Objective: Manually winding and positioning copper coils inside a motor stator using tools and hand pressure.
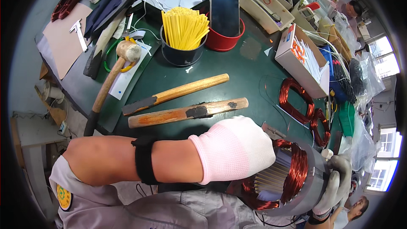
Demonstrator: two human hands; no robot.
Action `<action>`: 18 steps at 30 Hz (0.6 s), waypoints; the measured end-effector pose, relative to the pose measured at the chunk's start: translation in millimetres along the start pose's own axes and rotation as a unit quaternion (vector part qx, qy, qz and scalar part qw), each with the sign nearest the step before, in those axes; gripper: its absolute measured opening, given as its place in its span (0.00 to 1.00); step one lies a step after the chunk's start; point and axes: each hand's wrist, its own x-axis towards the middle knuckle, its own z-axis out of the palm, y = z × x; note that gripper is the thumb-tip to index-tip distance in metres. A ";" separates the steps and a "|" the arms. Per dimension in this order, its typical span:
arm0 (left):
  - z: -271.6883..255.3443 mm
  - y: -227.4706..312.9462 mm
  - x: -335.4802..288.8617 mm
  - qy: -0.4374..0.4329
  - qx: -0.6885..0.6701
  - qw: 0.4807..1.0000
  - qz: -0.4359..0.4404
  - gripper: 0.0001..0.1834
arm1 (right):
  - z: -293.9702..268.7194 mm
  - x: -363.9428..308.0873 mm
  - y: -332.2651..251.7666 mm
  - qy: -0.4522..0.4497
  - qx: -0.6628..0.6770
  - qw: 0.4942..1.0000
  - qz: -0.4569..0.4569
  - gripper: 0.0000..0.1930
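Note:
A grey motor stator (313, 177) lies on its side at the lower right, with red-brown copper windings (296, 173) looping out of its slotted bore. My left hand (251, 144), in a white and pink knit glove, is curled at the upper left of the bore, by the copper loops. Its fingertips are hidden, and so is whatever they hold. At the stator's right end, my right hand (337, 182), in a soiled light glove, grips the outer shell. Two wooden sticks (182, 91) (195, 112) with dark patches lie on the green table beyond my left forearm.
A mallet (113, 76) lies at left, near a caliper (79, 35). Behind are a black pot of yellow strips (184, 29), a red bowl (229, 40) with a phone (224, 10), and a white box (303, 59). Copper coils (295, 100) lie at right; people are beyond.

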 end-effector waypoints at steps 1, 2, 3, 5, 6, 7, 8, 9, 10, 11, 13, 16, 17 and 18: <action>2.0 1.1 -0.1 0.021 0.021 1.000 0.007 0.12 | 0.7 1.7 -2.7 -0.003 0.003 1.000 0.001 0.18; 4.4 1.6 -0.7 0.042 0.043 0.998 0.014 0.11 | 0.7 2.7 -4.7 -0.006 0.005 1.000 0.002 0.17; 9.0 -2.6 -0.5 0.044 0.030 0.998 0.014 0.11 | 1.2 3.2 -3.7 -0.002 0.008 1.000 -0.003 0.17; 0.2 -6.1 -0.6 0.021 0.025 0.999 -0.006 0.10 | 4.6 1.1 6.5 0.001 0.006 0.999 -0.039 0.17; 2.1 -8.6 -1.0 0.015 0.014 0.999 -0.026 0.11 | 8.2 -3.6 12.0 0.007 0.009 0.999 -0.041 0.17; 1.0 -10.8 -6.9 0.042 0.025 0.997 -0.055 0.11 | 12.7 -12.8 18.9 0.085 0.016 0.995 -0.057 0.17; -5.2 -13.1 -14.4 0.070 0.035 0.994 -0.078 0.11 | 11.8 -23.0 23.6 0.166 0.020 0.983 -0.072 0.17; -14.4 -15.2 -19.8 0.091 0.054 0.991 -0.077 0.13 | -1.7 -40.3 37.4 0.163 0.001 0.982 -0.093 0.17; -7.3 -24.6 -27.0 0.189 0.058 0.980 -0.033 0.16 | -5.0 -61.4 46.6 0.177 0.086 0.980 -0.021 0.15; -8.1 -17.4 -30.2 0.178 0.031 0.981 -0.072 0.19 | -3.9 -73.7 56.9 0.146 0.066 0.981 0.106 0.13; -3.6 2.7 -25.5 0.114 -0.042 0.984 -0.130 0.19 | 6.5 -102.2 90.6 0.009 0.083 0.971 0.222 0.13; 29.4 26.3 -5.3 0.021 -0.141 0.974 -0.177 0.19 | 32.9 -107.5 79.9 -0.071 0.311 0.920 0.228 0.21; 49.5 19.8 -6.4 0.020 -0.200 0.964 -0.174 0.17 | 30.3 -97.0 73.5 -0.119 0.317 0.910 0.241 0.19; 66.7 12.8 -8.8 0.015 -0.259 0.950 -0.172 0.15 | 27.3 -88.4 71.6 -0.166 0.324 0.897 0.252 0.18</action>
